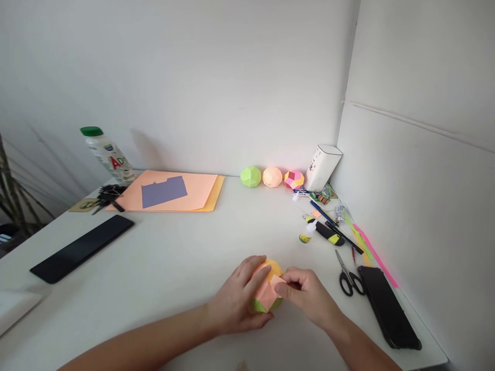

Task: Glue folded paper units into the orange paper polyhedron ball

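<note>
A faceted paper ball (266, 294) with peach, yellow and green faces sits low over the front of the table. My left hand (242, 296) wraps round it from the left, with the fingers over its top and the thumb beneath. On its right side, my right hand (305, 294) pinches a small peach paper piece (277, 283) between thumb and forefinger, against the ball. Whether that piece is a loose one or a flap of the ball, I cannot tell. The hands cover parts of the ball's left and right sides.
Finished-looking paper balls, green (250, 176), peach (272, 177) and pink-yellow (294, 179), stand by the wall. To the right lie a glue bottle (306, 234), a utility knife (327, 232), scissors (348, 278) and a phone (389, 306). Paper sheets (201, 188) and a black slab (83, 247) lie left.
</note>
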Demonstrator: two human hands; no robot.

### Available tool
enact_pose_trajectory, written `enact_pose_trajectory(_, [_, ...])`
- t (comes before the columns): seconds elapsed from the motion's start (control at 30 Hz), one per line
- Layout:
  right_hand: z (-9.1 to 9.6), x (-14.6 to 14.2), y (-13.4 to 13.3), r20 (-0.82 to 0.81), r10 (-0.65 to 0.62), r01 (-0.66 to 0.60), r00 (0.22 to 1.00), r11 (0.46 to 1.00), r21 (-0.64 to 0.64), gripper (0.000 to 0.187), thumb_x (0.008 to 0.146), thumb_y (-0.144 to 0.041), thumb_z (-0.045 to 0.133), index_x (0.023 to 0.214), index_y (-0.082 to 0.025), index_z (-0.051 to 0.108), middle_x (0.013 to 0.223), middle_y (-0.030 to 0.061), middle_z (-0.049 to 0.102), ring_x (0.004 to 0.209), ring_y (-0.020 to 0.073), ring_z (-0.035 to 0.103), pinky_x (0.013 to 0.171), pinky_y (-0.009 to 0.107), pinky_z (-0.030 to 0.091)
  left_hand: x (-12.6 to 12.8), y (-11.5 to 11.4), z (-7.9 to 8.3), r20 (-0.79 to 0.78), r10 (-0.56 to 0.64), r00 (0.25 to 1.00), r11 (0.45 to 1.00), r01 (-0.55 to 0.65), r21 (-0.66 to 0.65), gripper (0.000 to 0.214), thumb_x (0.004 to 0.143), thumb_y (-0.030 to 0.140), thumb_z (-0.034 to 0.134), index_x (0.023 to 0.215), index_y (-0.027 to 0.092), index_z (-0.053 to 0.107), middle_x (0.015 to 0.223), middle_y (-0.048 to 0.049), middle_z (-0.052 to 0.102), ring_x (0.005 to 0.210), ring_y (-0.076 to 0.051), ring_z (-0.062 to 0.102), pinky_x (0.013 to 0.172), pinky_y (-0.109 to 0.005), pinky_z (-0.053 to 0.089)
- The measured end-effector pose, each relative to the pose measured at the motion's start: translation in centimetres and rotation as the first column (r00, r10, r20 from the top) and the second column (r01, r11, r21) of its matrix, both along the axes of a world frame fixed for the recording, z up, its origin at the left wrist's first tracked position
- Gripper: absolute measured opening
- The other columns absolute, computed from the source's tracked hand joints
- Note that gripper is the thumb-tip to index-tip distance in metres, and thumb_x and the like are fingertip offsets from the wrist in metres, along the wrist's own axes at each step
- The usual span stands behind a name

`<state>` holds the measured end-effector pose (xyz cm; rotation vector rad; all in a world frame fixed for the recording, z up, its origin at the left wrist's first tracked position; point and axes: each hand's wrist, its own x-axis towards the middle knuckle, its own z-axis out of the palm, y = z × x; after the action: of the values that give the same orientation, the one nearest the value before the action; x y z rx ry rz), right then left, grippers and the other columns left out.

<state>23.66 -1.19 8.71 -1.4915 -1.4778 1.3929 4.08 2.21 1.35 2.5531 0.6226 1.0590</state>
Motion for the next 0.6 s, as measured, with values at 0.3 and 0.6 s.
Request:
enact_pose_trajectory(0.3, [0.23,0.18,0.07,0.028,0.033,-0.032,0.999,0.999,-0.041,0.032,0.078,-0.041,0.066,0.06,-0.016,0.058,0.062,-0.0035,0.038,0.061,0.0117,0.033,0.056,0.026,0.028,-0.02,0.02,-0.21,-0.02,0.005,1.0,0.999,-0.005,0.031,0.077,0.082,0.049,0.06,0.141,0.014,0.025,0.132,-0.0259,0.041,0.12,-0.038,0.044,0.093,-0.055,0.045])
enact_pose_trajectory(0.6, [0.11,0.68,0.12,0.026,0.05,-0.049,0.998,0.998,-0.048,0.036,0.081,-0.041,0.063,0.058,-0.016,0.052,0.06,-0.0045,0.035,0.06,0.0107,0.03,0.055,0.025,0.023,0.21,-0.05,-0.33,-0.016,0.042,0.999,0.998,-0.041,0.042,0.078,0.082,0.051,0.06,0.14,0.014,0.025,0.131,-0.0253,0.04,0.118,-0.037,0.045,0.092,-0.055,0.046])
